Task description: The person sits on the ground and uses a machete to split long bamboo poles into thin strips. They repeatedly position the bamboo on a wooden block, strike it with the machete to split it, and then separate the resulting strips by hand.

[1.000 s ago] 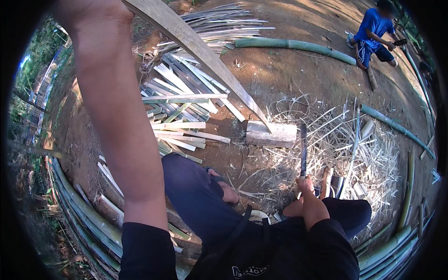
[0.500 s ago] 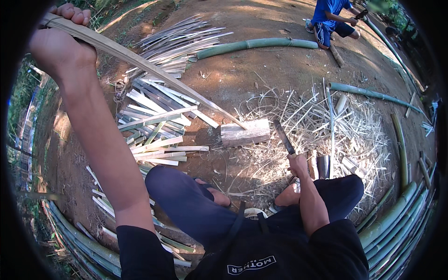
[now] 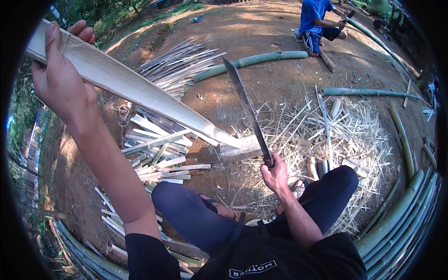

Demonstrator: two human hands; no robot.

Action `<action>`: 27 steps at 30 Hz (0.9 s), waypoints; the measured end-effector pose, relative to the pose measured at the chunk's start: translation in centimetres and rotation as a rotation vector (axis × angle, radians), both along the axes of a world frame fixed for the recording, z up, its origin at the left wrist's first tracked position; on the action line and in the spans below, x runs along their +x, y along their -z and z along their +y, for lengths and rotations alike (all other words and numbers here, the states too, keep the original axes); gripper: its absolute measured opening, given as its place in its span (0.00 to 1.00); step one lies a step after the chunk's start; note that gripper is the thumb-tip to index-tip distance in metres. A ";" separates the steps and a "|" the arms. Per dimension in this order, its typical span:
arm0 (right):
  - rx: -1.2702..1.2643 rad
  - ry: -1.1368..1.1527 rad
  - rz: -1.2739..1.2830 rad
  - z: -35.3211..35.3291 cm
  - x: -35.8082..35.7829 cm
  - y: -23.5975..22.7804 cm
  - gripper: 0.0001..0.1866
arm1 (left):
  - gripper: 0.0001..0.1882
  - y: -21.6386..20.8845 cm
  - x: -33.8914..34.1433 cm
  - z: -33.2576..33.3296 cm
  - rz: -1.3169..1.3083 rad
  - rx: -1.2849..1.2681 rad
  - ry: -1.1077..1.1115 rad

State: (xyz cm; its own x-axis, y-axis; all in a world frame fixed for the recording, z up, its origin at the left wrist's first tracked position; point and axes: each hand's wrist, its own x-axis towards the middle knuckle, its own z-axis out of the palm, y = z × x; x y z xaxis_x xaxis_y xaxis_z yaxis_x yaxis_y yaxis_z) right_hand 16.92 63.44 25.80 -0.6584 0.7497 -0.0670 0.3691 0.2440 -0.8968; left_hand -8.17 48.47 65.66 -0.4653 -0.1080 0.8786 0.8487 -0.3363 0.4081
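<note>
My left hand, raised at the upper left, grips a long split bamboo strip, thumb on its pale inner face. The strip slants down to the right, and its far end rests on a short wooden block on the ground. My right hand is closed round the handle of a machete. Its long dark blade points up and away, to the right of the strip and apart from it.
Bamboo strips lie piled left of the block, with thinner ones farther off. Pale shavings spread to the right. Bamboo poles are stacked at both sides. A person in blue kneels far off, working on a pole.
The strip has been turned so its broad pale face shows. My right hand has lifted the machete, its blade now upright and farther left.
</note>
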 end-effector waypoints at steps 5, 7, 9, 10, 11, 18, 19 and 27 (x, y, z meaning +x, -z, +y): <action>0.076 -0.090 0.185 -3.9 -2.1 -5.1 0.14 | 0.14 -0.5 0.5 0.0 0.043 -0.069 0.211; 0.046 -0.164 0.212 -4.3 -3.1 -5.3 0.14 | 0.14 -0.1 0.8 0.0 0.031 -0.051 0.209; 0.032 -0.205 0.097 -4.2 -3.6 -5.7 0.15 | 0.14 0.0 1.3 0.1 0.048 -0.084 0.268; 0.035 -0.206 0.052 -4.2 -3.7 -5.2 0.16 | 0.14 0.2 1.8 0.0 0.062 -0.128 0.333; 0.038 -0.207 0.006 -4.1 -3.8 -4.7 0.17 | 0.14 0.3 2.1 -0.1 0.076 -0.171 0.399; 0.004 -0.210 -0.017 -6.2 -4.0 -6.4 0.18 | 0.12 -0.1 1.6 -2.0 0.099 -0.268 0.849; -0.006 -0.231 0.005 -6.3 -4.2 -7.7 0.18 | 0.11 -0.1 1.9 -2.2 0.085 -0.271 0.855; -0.050 -0.187 -0.090 -4.7 -5.8 -1.5 0.17 | 0.10 -0.5 -0.8 -4.8 0.093 -0.297 0.848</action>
